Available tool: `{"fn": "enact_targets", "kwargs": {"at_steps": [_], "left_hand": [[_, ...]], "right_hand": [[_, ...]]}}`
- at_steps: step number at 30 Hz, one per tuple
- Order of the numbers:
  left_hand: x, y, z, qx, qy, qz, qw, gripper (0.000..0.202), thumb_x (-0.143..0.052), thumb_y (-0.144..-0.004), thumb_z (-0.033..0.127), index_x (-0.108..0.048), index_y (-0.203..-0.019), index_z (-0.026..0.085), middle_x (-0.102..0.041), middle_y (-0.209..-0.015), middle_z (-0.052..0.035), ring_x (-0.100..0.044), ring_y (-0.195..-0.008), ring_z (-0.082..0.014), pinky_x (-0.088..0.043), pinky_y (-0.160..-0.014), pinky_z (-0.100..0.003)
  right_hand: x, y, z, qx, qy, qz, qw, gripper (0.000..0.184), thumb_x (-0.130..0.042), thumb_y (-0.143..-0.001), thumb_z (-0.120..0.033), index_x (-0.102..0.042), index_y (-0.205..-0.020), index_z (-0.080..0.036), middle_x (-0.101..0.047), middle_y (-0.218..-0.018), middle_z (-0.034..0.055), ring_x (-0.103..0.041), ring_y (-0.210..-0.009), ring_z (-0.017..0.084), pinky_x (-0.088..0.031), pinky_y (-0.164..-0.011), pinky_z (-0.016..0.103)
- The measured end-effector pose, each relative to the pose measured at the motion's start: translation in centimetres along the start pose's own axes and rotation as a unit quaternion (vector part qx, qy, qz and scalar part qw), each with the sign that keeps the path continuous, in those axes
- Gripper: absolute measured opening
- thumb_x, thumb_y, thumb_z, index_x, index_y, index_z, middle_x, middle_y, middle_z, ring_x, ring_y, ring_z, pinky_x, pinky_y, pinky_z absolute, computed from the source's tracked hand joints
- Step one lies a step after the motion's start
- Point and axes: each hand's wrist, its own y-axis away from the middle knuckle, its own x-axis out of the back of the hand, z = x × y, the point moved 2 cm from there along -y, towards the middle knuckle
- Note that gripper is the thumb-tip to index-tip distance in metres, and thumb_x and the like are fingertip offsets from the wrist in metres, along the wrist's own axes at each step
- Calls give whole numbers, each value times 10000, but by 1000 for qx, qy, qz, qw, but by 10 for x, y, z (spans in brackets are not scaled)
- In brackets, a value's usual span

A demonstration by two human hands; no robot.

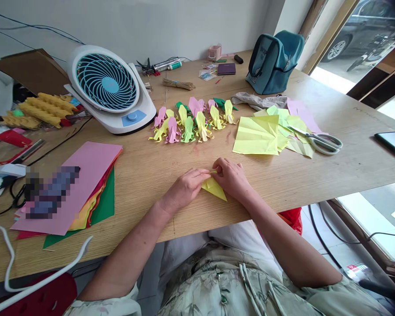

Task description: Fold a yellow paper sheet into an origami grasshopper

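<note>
A small folded yellow paper piece (213, 188) lies on the wooden table (316, 171) near its front edge. My left hand (186, 186) pinches its left upper part with curled fingers. My right hand (232, 177) presses and pinches the top of the same piece from the right. The fingertips of both hands meet above the paper. Behind them stands a cluster of finished folded paper figures (191, 120) in yellow, pink and green.
A stack of coloured paper sheets (85, 184) lies at the left. Creased yellow-green sheets (258, 134) and scissors (322, 141) lie at the right. A white-and-blue fan (110, 87), a teal bag (273, 61) and a phone (393, 142) stand around.
</note>
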Motion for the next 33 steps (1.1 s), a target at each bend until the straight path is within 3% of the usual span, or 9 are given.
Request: {"fn": "enact_targets", "kwargs": {"at_steps": [4,9,13,16,19,25,33], "left_hand": [[-6,-2,4,-6,-26,-24,999,394,-417,-963,64,-578,-1310,159,-658,-1282,-105,-610,-1194,-198,-518,-1044,-376],[-10,-6,6,-7,-117,-52,992,401,-455,-958,93,-597,-1323,180,-664,-1328,-69,-621,-1158,-217,-529,-1003,-375],[-12,-9,6,12,-134,-72,988,446,-444,-946,70,-601,-1332,229,-648,-1371,-15,-603,-1168,-193,-523,-972,-316],[-11,-14,6,32,-136,-99,985,458,-429,-955,81,-593,-1344,259,-639,-1383,7,-580,-1190,-191,-519,-946,-295],[-10,-22,6,51,-136,-131,981,505,-436,-927,46,-598,-1339,290,-625,-1390,4,-553,-1225,-191,-521,-916,-285],[-11,-27,7,53,-131,-133,981,497,-469,-921,54,-603,-1327,306,-604,-1359,-24,-540,-1245,-195,-509,-879,-267],[-8,-31,8,73,-159,-152,973,445,-448,-936,83,-639,-1275,299,-645,-1185,-29,-591,-1111,-189,-477,-812,-272]], "right_hand": [[0,-2,3,3,-9,8,1000,109,-631,-846,-217,-607,-952,-207,-701,-891,29,-625,-839,207,-302,-735,314],[11,10,13,37,-92,16,995,163,-559,-867,-138,-647,-994,-189,-698,-932,44,-625,-794,180,-401,-733,305],[26,32,17,161,-91,15,983,245,-463,-948,-155,-697,-1011,-190,-683,-1024,89,-619,-905,210,-460,-829,341],[30,41,20,254,-50,-30,965,331,-432,-961,-126,-706,-1130,-207,-686,-1126,104,-588,-1015,243,-460,-921,394],[30,40,25,302,-7,-70,951,443,-431,-925,-72,-659,-1279,-212,-665,-1232,115,-559,-1094,268,-463,-965,434],[32,32,31,337,54,-120,932,592,-450,-860,-21,-576,-1408,-207,-619,-1355,115,-528,-1174,286,-438,-1003,461],[31,36,38,343,54,-120,930,539,-415,-920,-59,-572,-1412,-213,-610,-1391,102,-531,-1209,281,-404,-1018,461]]}}
